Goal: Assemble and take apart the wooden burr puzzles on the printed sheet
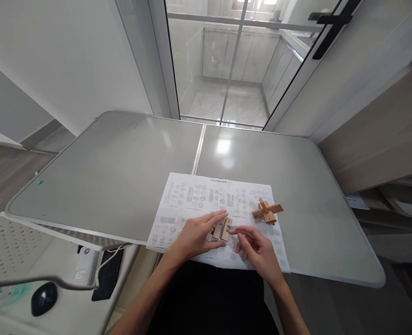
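Several notched wooden puzzle pieces (222, 229) lie side by side on a printed instruction sheet (178, 197). My left hand (196, 236) spans them from the left, fingers at their far ends and thumb at their near ends. Its palm hides part of the leftmost wood. From the right, my right hand (256, 249) reaches in with its index finger stretched out to the rightmost piece, at or very close to its edge. The other fingers are loosely bent and hold nothing. A partly joined wooden burr puzzle (267, 211), cross-shaped, rests at the sheet's right side.
The grey folding table (129, 158) has a metal seam (199, 149) across it. Lower left, a white perforated cart (21, 246) carries a black mouse (44, 298), a cable and a dark flat object. A glass door (234, 60) stands behind the table, wooden shelving (383, 130) at right.
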The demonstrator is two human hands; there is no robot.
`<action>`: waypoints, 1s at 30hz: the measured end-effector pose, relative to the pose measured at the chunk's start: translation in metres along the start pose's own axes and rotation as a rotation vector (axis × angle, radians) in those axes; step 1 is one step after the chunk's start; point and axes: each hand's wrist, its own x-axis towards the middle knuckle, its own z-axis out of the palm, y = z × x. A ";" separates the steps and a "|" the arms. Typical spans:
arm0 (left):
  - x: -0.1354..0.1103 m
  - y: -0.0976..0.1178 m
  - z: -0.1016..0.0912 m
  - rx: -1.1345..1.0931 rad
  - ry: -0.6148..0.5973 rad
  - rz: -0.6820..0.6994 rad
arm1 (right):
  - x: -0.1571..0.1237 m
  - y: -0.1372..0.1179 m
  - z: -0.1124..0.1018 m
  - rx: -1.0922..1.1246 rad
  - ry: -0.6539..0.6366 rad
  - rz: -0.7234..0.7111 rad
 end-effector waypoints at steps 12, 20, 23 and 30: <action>-0.004 -0.008 0.007 -0.057 0.089 0.025 | -0.001 0.005 0.000 0.012 0.002 0.001; -0.013 -0.046 -0.029 0.045 0.550 -0.317 | -0.001 0.009 0.000 0.019 0.019 0.006; -0.013 -0.063 -0.047 0.192 0.715 -0.431 | -0.001 0.010 0.000 0.017 0.020 0.004; -0.012 -0.069 -0.051 0.248 0.727 -0.540 | -0.001 0.008 -0.001 0.022 0.004 -0.002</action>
